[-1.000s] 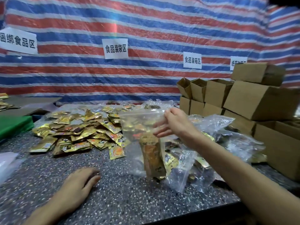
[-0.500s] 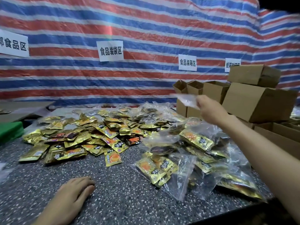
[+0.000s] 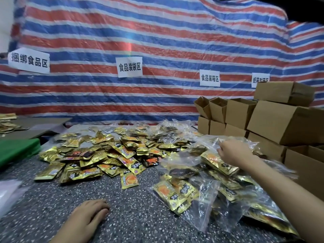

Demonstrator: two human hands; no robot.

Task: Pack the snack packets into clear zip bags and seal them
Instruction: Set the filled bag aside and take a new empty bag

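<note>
Backdrop: striped tarp (image 3: 157, 41) in red, white and blue covers the whole upper frame, with paper signs (image 3: 129, 67) pinned across it.
Surface: speckled table (image 3: 133, 218) fills the lower frame, with a green board (image 3: 15, 149) at the left edge and cardboard boxes (image 3: 280, 123) stacked at the right.
Loose packets: a wide heap of gold snack packets (image 3: 105, 155) sits centre left, not yet bagged.
Filled bags: clear zip bags (image 3: 201, 183) with packets inside lie piled at lower right, overlapping one another. Whether each seal is pressed closed is too fine to tell.
Left hand: your left hand (image 3: 87, 216) rests palm down on the table at bottom centre-left, fingers relaxed, holding nothing.
Right hand: your right hand (image 3: 235, 153) reaches over the top of the bag pile at centre right, fingers bent into crinkled plastic. You cannot tell whether they pinch a bag or only touch it.
Progress: a fair share looks bagged, but the loose heap appears at least as large, so much packing is left.
Next: you will probably need an empty bag. The blurred pale plastic (image 3: 8, 192) at the lower left edge may be the supply.
</note>
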